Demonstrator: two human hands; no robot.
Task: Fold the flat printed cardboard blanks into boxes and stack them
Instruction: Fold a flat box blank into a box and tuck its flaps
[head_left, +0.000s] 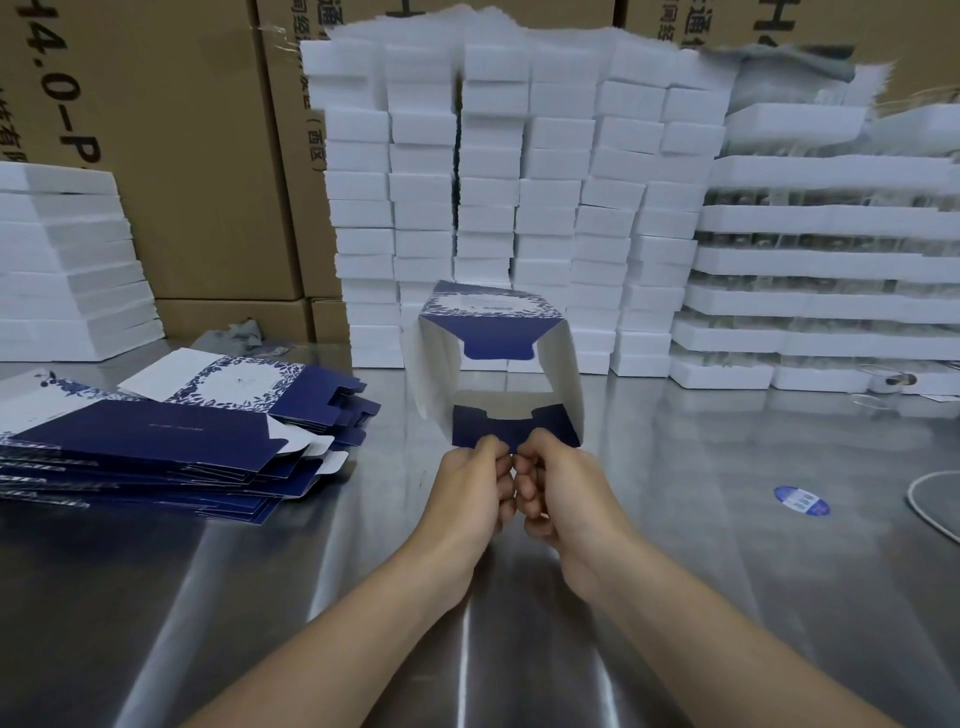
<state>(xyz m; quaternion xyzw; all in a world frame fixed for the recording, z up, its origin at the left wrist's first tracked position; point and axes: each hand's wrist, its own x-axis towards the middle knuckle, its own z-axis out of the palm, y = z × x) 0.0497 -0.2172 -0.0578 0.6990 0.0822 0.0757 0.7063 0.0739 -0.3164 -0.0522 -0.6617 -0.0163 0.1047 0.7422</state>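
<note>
Here a half-formed box (493, 358) is held up over the steel tabletop (675, 519), centre of view, open end toward the camera, so the white inside walls and two dark-blue tabs (top & bottom) are seen. The lower blue flap (511, 423) is pinched by both hands, side by side, knuckles nearly touching: left hand (475, 493) closed on the flap's left part, right hand (558, 493) closed on its right part. Thumbs are laid on top of the flap edge, fingers curled under.

At left on the tabletop a loose pile of flat blanks (171, 441) is spread, blue w/ white floral-framed panels, well apart from the held box. Behind it, stacks of white foam pieces (519, 182) are banked against brown cartons (182, 156). More white foam is stacked far left (67, 270) & right (821, 270). A blue oval sticker (801, 501) is stuck to the tabletop at right, near a white cable (930, 509).
</note>
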